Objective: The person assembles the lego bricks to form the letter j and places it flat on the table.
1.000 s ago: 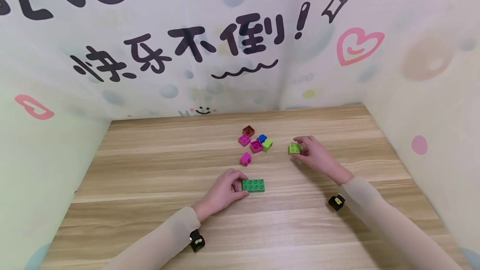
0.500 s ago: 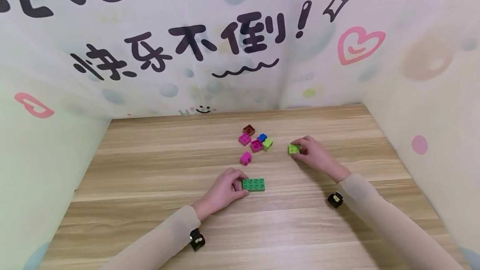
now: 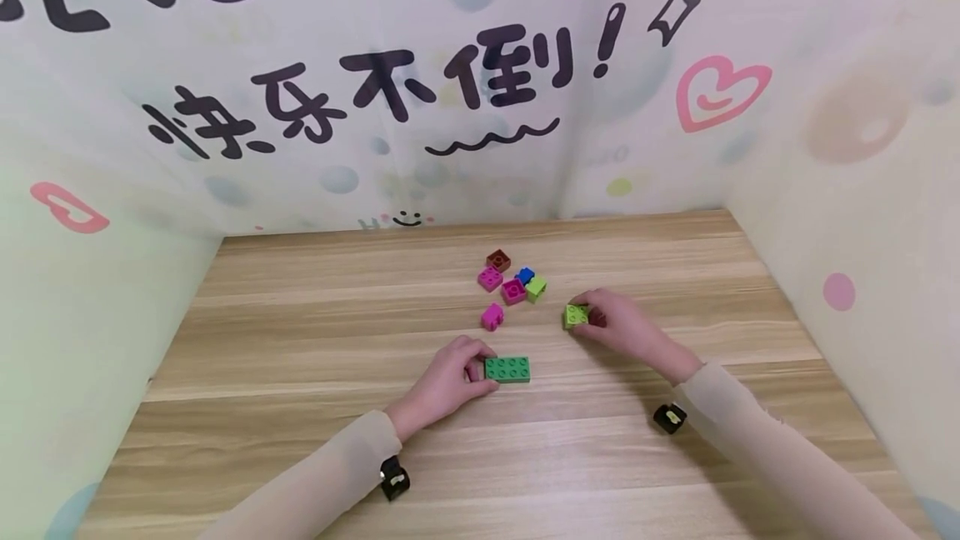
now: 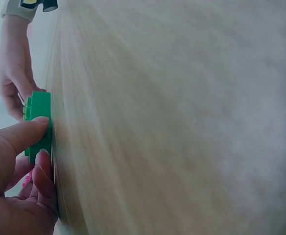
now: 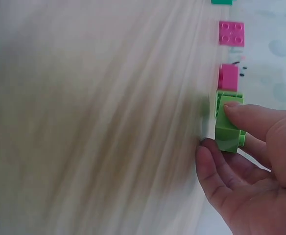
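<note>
My left hand (image 3: 447, 383) pinches the left end of a long green toy brick (image 3: 507, 369), which lies studs up on the table. In the left wrist view the thumb presses one long side of that green brick (image 4: 41, 105), with fingers at the other. To the right and a bit farther back, my right hand (image 3: 622, 325) holds a small lime-green brick (image 3: 575, 316) between thumb and fingers, studs up. The right wrist view shows the thumb on the side of this lime brick (image 5: 227, 129), close over the wooden surface.
Behind the green brick lies a loose group: a magenta brick (image 3: 492, 317), another magenta one (image 3: 513, 292), a third magenta one (image 3: 490, 277), a brown brick (image 3: 498, 260), a blue brick (image 3: 525, 276) and a second lime brick (image 3: 536, 288). A printed cloth wall (image 3: 465, 182) borders the table (image 3: 300, 315).
My right hand has brought the lime brick slightly left and toward me, nearer the green brick. The left hand and the green brick stay in place.
</note>
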`<state>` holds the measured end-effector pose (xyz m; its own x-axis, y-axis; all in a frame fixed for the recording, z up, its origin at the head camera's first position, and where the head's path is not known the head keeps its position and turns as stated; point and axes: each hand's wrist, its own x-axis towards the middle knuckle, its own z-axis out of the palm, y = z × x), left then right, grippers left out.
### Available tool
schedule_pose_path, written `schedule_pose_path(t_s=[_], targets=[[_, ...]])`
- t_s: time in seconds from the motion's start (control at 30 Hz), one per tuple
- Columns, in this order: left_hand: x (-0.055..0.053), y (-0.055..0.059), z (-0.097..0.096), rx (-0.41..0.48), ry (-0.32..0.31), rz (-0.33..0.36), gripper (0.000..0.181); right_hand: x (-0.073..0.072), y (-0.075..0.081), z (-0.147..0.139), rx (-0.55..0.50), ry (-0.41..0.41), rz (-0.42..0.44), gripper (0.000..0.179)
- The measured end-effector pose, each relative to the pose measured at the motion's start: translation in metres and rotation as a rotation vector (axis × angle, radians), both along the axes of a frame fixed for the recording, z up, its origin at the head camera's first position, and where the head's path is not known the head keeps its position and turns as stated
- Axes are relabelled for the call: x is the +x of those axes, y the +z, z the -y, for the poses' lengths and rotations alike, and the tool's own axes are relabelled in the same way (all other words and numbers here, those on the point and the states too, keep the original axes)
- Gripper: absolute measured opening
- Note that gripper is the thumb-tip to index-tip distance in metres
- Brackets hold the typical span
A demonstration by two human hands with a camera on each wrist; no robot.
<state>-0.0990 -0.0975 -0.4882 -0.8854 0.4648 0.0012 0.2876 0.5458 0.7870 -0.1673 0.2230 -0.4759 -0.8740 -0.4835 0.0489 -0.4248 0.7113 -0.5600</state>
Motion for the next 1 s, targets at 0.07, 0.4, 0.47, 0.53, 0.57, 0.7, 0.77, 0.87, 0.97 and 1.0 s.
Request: schedule_pose_path(t_s=[0.07, 0.4, 0.47, 0.53, 0.57, 0.7, 0.77, 0.87, 0.97, 1.0], targets=[[0.0, -0.001, 0.0, 0.006, -0.001, -0.006, 0.032, 0.004, 0.001, 0.003, -0.007, 0.016, -0.006, 0.037], [0.0, 0.0, 0.001, -0.013, -0.002, 0.002, 0.032, 0.025, 0.005, 0.018, -0.049, 0.082, 0.036, 0.038], [0.0, 0.0, 0.001, -0.009, -0.005, 0.002, 0.032, 0.028, 0.005, 0.021, -0.057, 0.094, 0.033, 0.038], [0.0, 0.001, 0.001, -0.008, -0.006, 0.003, 0.032, 0.03, 0.004, 0.024, -0.064, 0.105, 0.029, 0.037], [0.0, 0.001, 0.001, -0.008, -0.007, 0.003, 0.032, 0.032, 0.004, 0.026, -0.066, 0.112, 0.03, 0.037], [-0.001, 0.001, 0.001, -0.005, -0.009, -0.001, 0.032, 0.037, 0.003, 0.032, -0.073, 0.135, 0.048, 0.035], [-0.001, 0.001, 0.001, -0.002, -0.01, -0.006, 0.032, 0.04, 0.003, 0.035, -0.076, 0.149, 0.052, 0.035], [0.0, 0.001, 0.001, -0.001, -0.007, -0.009, 0.031, 0.044, 0.004, 0.039, -0.077, 0.163, 0.049, 0.035], [0.0, 0.0, 0.001, 0.006, -0.01, -0.013, 0.031, 0.046, 0.004, 0.043, -0.08, 0.173, 0.047, 0.034], [0.0, 0.0, 0.001, 0.009, -0.01, -0.013, 0.031, 0.047, 0.004, 0.044, -0.078, 0.17, 0.051, 0.034]])
